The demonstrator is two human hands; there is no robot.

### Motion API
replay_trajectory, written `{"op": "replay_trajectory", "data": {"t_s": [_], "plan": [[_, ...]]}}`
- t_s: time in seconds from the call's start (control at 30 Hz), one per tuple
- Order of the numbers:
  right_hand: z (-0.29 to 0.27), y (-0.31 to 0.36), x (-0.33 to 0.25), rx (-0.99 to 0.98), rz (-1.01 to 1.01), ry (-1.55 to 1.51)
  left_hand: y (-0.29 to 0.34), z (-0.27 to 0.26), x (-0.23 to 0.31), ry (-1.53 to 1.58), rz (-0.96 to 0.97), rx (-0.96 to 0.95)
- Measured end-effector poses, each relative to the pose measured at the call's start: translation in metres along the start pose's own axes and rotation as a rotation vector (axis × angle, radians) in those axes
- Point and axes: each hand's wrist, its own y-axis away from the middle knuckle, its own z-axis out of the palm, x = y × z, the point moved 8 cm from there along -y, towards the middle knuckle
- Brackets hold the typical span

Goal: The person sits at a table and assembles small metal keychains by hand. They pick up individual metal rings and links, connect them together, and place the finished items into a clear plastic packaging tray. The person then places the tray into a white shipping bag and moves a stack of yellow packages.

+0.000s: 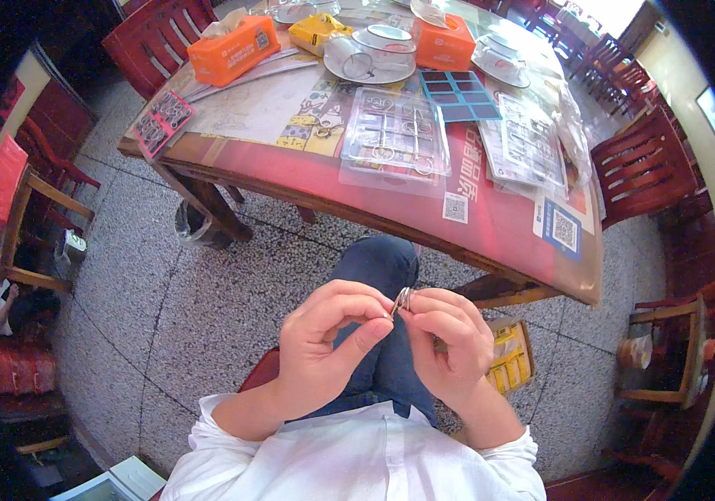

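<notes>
Above my lap, my left hand (332, 334) and my right hand (449, 338) meet at the fingertips. Pinched between them is a small piece of linked metal rings (402, 301), shiny and silver, that looks like a metal ring puzzle. Thumb and forefinger of each hand close on it from either side, so the fingers cover part of its shape. On the table beyond, a clear plastic blister tray (395, 134) has several metal wire shapes showing in it.
The table (290, 179) also carries a second clear pack (528, 146), a teal-framed sheet (462, 94), a pink card with metal shapes (163, 123), orange tissue boxes (234, 57) and stacked dishes (381, 50). A yellow box (509, 357) lies by my right leg; a waste bin (199, 224) stands under the table.
</notes>
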Motion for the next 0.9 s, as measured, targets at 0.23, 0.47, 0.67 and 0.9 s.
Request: {"op": "replay_trajectory", "data": {"t_s": [0.23,0.47,0.67,0.9], "plan": [[0.006,0.004,0.007,-0.228,-0.207,0.039,-0.002,0.001,-0.027,0.288,-0.271,-0.084],[0.011,0.012,0.014,-0.262,-0.213,-0.047,0.004,0.012,-0.048,0.54,-0.515,-0.044],[0.007,0.019,0.012,-0.411,-0.239,-0.133,0.012,0.017,-0.055,0.495,-0.677,-0.071],[0.01,0.027,0.017,-0.764,0.056,-0.57,0.041,0.032,-0.067,0.65,-1.008,-0.227]]}}
